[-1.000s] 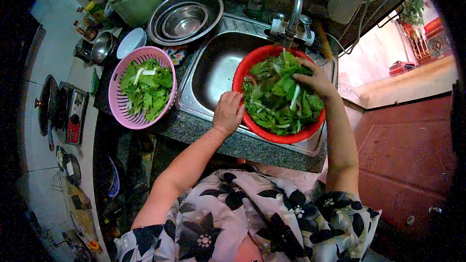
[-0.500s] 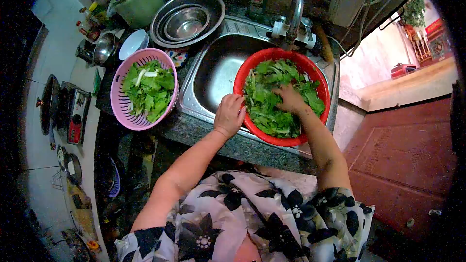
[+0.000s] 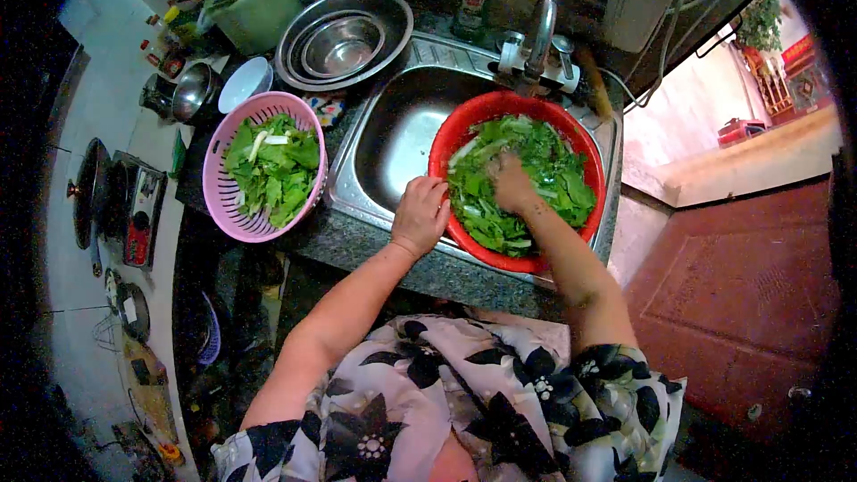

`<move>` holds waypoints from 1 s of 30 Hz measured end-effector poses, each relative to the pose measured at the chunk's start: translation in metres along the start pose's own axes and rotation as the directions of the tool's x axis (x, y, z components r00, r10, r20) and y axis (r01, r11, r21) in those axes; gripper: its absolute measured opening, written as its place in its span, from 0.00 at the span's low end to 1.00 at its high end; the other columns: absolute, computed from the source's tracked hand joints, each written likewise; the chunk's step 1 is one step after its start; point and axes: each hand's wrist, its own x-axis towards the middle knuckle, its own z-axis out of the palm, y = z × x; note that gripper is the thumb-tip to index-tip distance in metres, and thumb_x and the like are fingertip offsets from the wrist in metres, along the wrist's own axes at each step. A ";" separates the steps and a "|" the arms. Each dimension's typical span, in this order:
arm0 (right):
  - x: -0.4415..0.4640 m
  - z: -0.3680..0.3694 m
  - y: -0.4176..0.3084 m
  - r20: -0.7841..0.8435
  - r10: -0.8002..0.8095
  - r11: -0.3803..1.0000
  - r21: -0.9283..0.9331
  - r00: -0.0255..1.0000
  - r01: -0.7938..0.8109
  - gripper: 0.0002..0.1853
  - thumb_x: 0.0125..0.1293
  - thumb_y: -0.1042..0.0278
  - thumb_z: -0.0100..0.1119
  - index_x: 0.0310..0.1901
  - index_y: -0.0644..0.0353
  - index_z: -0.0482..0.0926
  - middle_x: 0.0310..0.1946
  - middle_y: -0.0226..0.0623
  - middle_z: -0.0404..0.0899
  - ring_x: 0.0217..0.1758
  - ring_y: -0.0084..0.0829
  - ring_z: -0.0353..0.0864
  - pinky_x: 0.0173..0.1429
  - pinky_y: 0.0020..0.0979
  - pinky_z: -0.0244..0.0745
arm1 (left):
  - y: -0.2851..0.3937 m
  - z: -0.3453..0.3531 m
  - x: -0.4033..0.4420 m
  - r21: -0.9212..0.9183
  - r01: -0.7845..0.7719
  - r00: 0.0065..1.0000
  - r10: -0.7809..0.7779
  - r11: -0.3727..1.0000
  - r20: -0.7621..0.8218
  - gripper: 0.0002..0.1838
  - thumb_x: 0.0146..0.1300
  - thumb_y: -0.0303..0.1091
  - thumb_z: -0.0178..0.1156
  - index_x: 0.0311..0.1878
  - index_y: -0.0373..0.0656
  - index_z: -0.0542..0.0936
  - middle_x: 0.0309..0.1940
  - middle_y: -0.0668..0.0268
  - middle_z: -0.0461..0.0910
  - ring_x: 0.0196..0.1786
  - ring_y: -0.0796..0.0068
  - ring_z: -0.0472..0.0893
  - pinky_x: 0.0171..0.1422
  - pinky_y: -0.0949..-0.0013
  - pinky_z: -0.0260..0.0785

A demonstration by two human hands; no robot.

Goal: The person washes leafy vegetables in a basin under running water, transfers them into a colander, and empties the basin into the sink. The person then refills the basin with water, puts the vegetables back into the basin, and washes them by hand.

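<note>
A red basin full of loose green leafy vegetables in water sits over the right part of the steel sink. My left hand grips its left rim, fingers curled over the edge. Deep among the leaves is my right hand; its fingertips are hidden by greens and water, so whether it holds any leaves cannot be made out. To the left, a pink basket with slotted sides holds more greens, with white stalks on top.
Behind the sink stand a faucet and a green bottle. Nested steel bowls lie at the back left, near a white bowl. A brown door is at the right.
My right hand has shifted left and slightly toward the basin's near side, stirring the leaves. More water shows at the right. My left hand stays on the rim.
</note>
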 end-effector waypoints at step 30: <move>0.052 -0.003 0.020 -0.172 -0.017 0.987 0.152 0.985 0.043 0.51 0.45 0.46 0.68 0.69 0.43 0.49 0.69 0.53 0.46 0.72 0.52 0.41 0.70 0.46 0.50 | -0.003 0.000 0.001 -0.055 0.008 0.999 -0.006 0.998 0.038 0.16 0.54 0.31 0.56 0.46 0.36 0.74 0.44 0.56 0.74 0.50 0.53 0.70 0.59 0.56 0.63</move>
